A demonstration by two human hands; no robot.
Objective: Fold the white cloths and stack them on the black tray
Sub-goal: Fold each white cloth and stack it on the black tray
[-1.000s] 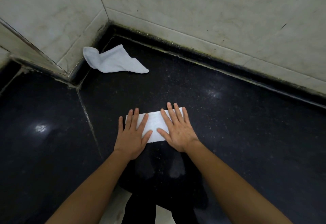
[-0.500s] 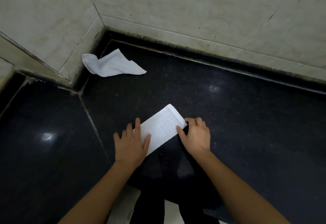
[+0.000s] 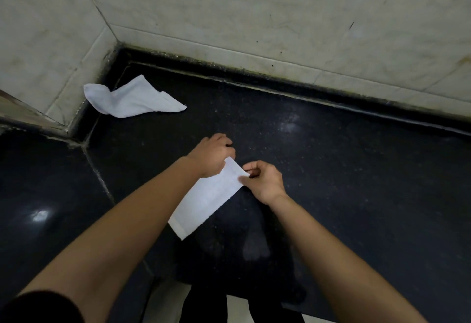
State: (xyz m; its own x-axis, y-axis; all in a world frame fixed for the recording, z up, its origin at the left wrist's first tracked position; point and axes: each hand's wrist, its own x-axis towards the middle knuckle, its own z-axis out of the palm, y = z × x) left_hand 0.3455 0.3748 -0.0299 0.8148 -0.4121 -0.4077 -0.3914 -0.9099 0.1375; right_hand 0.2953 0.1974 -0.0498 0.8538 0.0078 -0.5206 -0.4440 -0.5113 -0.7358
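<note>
- White, narrow and ribbed, the folded cloth strip (image 3: 207,196) lies on the black speckled stone counter (image 3: 356,195). It runs from seven o'clock up to one o'clock, and both hands hold its far end.
- The left hand (image 3: 210,157) curls its fingers round the corner on the eleven o'clock side of that end. The right hand (image 3: 265,182) pinches the corner on the three o'clock side between thumb and fingertips. If either pinch catches only the top layer, the layers will likely splay as the end comes over.
- The strip sits skewed to the person, so the next fold could land crooked, with its edges not meeting.
- The counter looks glossy and nothing pins the near end, so that end may slide instead of staying put.
- The second, crumpled white cloth (image 3: 132,101) lies well apart at ten o'clock, against the pale marble wall (image 3: 280,17), not yet folded.
- No black tray shows in view, so where the stack goes cannot be told.
</note>
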